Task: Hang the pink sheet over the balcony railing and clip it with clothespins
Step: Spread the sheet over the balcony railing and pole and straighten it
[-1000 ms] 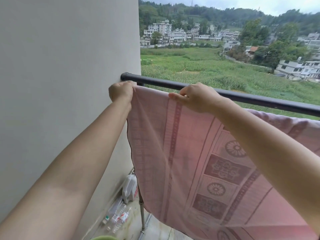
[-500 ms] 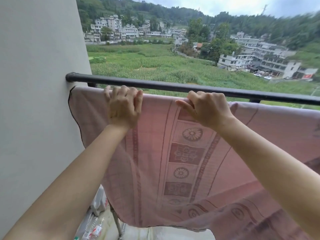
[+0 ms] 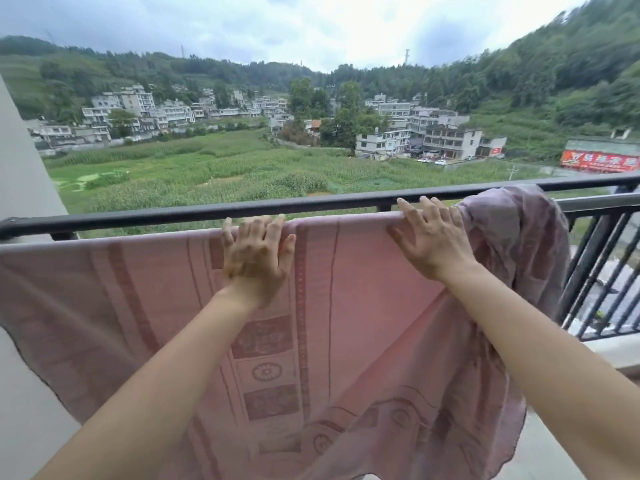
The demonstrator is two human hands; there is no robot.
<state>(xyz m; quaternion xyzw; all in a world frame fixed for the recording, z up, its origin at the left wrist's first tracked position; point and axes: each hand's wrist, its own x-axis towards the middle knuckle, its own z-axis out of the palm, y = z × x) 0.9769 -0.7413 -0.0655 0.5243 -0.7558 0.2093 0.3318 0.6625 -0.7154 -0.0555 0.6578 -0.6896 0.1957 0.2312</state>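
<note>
A home balcony high up: black metal railing (image 3: 311, 204) (laundry draped over it), overlooking green fields (image 3: 214, 168) and village houses (image 3: 446, 140).

Pink sheet (image 3: 363, 306) running off the left and bottom edges, bunching over the railing (image 3: 207, 211) at right and hiding that stretch, left hand (image 3: 256, 258) blurring (fingertips soft), both forearms (image 3: 173, 358) getting cropped below, red sign (image 3: 599, 161) lettering smearing past reading.
</note>
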